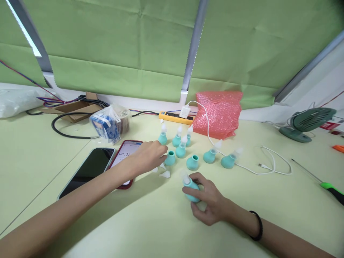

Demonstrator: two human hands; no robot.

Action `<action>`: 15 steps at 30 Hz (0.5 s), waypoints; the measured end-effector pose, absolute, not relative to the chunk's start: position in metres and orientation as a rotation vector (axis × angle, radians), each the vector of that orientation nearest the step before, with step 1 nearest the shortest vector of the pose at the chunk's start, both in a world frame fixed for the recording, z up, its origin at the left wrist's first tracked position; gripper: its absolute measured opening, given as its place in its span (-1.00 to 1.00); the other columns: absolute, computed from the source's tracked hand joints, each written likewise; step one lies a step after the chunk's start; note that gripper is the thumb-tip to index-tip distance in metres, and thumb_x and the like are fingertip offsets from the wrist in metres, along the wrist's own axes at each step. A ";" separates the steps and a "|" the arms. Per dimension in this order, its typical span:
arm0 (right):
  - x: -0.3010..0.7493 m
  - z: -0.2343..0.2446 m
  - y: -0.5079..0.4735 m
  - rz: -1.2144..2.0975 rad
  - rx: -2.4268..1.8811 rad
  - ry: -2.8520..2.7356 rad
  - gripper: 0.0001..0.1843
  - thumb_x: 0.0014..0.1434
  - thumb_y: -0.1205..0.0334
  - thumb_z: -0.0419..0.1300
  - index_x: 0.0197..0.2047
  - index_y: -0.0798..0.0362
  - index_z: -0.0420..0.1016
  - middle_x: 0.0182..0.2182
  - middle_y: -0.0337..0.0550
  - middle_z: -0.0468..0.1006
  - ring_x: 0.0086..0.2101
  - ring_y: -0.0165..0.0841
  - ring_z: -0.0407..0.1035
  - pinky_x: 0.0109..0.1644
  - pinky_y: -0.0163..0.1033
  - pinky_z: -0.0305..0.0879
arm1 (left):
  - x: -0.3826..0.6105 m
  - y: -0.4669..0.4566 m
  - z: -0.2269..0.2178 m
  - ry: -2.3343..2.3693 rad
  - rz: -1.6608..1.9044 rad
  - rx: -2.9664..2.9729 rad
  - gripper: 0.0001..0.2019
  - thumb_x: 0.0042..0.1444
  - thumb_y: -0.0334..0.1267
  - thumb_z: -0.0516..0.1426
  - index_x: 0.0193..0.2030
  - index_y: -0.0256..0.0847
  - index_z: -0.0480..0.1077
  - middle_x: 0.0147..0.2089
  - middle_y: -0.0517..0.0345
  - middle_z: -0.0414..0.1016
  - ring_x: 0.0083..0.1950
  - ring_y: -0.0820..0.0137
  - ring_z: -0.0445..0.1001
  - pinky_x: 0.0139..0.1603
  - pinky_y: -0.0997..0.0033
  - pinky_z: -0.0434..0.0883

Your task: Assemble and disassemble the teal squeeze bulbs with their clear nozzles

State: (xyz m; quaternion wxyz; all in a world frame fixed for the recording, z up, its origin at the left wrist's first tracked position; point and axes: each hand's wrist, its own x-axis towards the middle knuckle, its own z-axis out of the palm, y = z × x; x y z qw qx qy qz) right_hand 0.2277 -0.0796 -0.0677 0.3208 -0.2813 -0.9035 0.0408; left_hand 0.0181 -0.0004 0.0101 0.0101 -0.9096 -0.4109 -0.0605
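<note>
My right hand [211, 200] is wrapped round a teal nasal aspirator bulb [191, 191], whose clear nozzle with a white inner piece points up and to the left. Further up the table, my left hand [150, 156] reaches over a phone with its fingers bent together; whatever is in them is hidden. Close to its fingertips stands an open-necked teal bulb [170, 158], with a second open bulb [192, 162] to the right. Small white tips [165, 174] lie just below that hand. Several teal bulbs with nozzles on, such as one nozzled bulb [181, 149], stand behind and to the right.
A dark phone [88, 172] and a red-cased phone [126, 152] showing a timer lie at left. Behind are a bagged blue package [107, 123], a yellow power strip [172, 117] and red bubble wrap [217, 114]. A white cable [252, 173], screwdriver [328, 186] and green fan [309, 122] occupy the right.
</note>
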 end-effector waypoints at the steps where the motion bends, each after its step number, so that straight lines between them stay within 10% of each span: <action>1: 0.228 -0.067 -0.080 0.096 -0.750 -2.390 -0.53 -0.21 0.43 -0.03 -0.15 0.03 0.26 -0.27 -0.08 0.12 -0.44 -0.39 0.15 -0.51 -0.32 0.15 | 0.020 -0.004 0.013 -1.278 -0.226 -2.842 -0.83 0.08 -0.33 -0.04 -0.32 -0.24 0.37 -0.49 0.09 0.37 -0.45 0.34 0.38 -0.48 0.46 0.22; 15: 0.230 -0.061 -0.077 0.498 -0.689 -2.241 -0.51 -0.27 0.34 -0.08 -0.16 0.05 0.26 -0.40 -0.18 0.07 -0.47 -0.38 0.09 -0.53 -0.31 0.04 | 0.039 -0.029 0.008 -0.488 -0.245 -2.960 -0.85 0.13 -0.38 -0.01 -0.27 -0.26 0.38 -0.23 0.03 0.36 -0.20 0.31 0.30 -0.31 0.38 0.29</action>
